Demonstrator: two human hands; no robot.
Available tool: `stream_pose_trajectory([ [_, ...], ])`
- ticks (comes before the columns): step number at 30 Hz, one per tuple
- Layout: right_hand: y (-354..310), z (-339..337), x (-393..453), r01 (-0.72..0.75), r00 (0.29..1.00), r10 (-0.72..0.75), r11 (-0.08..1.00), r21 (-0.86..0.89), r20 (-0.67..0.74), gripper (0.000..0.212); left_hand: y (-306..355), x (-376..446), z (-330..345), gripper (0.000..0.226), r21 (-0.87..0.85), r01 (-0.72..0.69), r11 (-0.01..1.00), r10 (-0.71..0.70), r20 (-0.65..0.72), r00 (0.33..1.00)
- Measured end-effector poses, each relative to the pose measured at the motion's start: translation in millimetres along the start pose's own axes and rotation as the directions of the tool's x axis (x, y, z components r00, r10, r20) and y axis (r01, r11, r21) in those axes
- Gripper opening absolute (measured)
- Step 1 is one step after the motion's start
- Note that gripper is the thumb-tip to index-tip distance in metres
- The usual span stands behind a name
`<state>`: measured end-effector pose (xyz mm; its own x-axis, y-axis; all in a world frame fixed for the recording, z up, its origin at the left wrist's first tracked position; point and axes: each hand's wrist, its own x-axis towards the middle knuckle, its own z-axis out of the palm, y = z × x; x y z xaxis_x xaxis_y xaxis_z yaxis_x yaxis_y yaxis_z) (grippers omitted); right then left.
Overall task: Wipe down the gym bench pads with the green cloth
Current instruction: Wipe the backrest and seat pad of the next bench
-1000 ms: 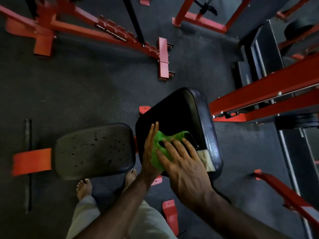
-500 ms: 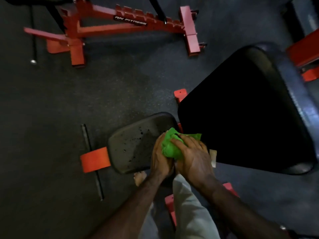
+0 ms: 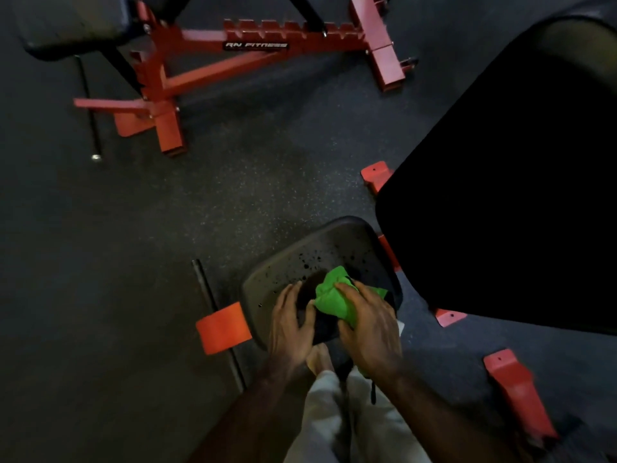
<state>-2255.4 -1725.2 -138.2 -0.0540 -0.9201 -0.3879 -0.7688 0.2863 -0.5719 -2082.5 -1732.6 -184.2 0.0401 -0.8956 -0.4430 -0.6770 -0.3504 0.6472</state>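
Below, pale trouser legs point(image 3: 337, 426) fill the bottom edge, with part of a bare foot point(image 3: 319, 360) showing between the forearms. The right hand point(image 3: 369, 327) curls its fingers and thumb around the bunched green cloth point(image 3: 330, 297), holding it on the near right part of the seat pad point(image 3: 307, 259); a green corner pokes out beyond the knuckles. The left hand point(image 3: 290, 324) lies on the same pad just beside the cloth, fingers gently bent over the surface, gripping nothing. The seat pad is a rounded, matte dark-grey slab, flecked with small dark spots; its near edge is hidden by both hands. An orange-red bracket point(image 3: 223, 327) juts out left of it, crossing a thin black bar point(image 3: 217, 320) on the floor. To the right rises the back pad point(image 3: 500, 202), broad, smooth and so deeply shadowed that its surface reads as solid black; its right side is cut off by the frame. Small red feet point(image 3: 375, 175) peek out at its corners, and a blurred red beam point(image 3: 517, 396) slants along the lower right. The speckled rubber floor point(image 3: 233, 202) spreads beyond. Farthest away stands a red steel bench frame point(image 3: 213, 61) with a notched rail and a label reading "RN FITNESS", its own dark pad point(image 3: 73, 25) cropped at the top left.
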Motion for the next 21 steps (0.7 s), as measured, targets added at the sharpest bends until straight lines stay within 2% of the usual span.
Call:
stream_pose_trajectory([
  [4, 16.2, 19.7, 10.4, -0.02, 0.999, 0.019, 0.999, -0.035, -0.032, 0.078, -17.6, 6.5, 12.5, 0.055, 0.004, 0.041, 0.999, -0.041, 0.02, 0.999],
  [8, 24.0, 40.9, 26.2, 0.022, 0.998, -0.025, 0.998, -0.05, -0.056, 0.081, -33.1, 21.8, 22.9, 0.057, 0.084, -0.003, 0.996, 0.008, -0.066, 0.998],
  [11, 27.2, 57.7, 33.2, 0.027, 0.994, -0.034, 0.997, -0.065, -0.108, 0.082, -38.8, 34.7, 28.5, 0.055, 0.142, -0.039, 0.989, 0.05, -0.074, 0.996],
  [14, 30.0, 66.2, 36.5, -0.074, 0.972, 0.068, 0.997, -0.015, -0.225, 0.084, -39.3, 45.5, 31.2, 0.056, 0.168, -0.115, 0.979, 0.125, -0.051, 0.991],
  [18, 49.6, 72.8, 41.5, -0.254, 0.867, 0.243, 0.967, 0.033, -0.435, 0.088, -32.7, 73.1, 23.8, 0.06, 0.221, -0.19, 0.957, 0.201, -0.031, 0.979],
  [21, 56.2, 85.9, 45.2, -0.359, 0.841, 0.307, 0.933, -0.036, -0.447, 0.08, -34.2, 93.5, 16.4, 0.063, 0.277, -0.264, 0.924, 0.273, 0.005, 0.962],
])
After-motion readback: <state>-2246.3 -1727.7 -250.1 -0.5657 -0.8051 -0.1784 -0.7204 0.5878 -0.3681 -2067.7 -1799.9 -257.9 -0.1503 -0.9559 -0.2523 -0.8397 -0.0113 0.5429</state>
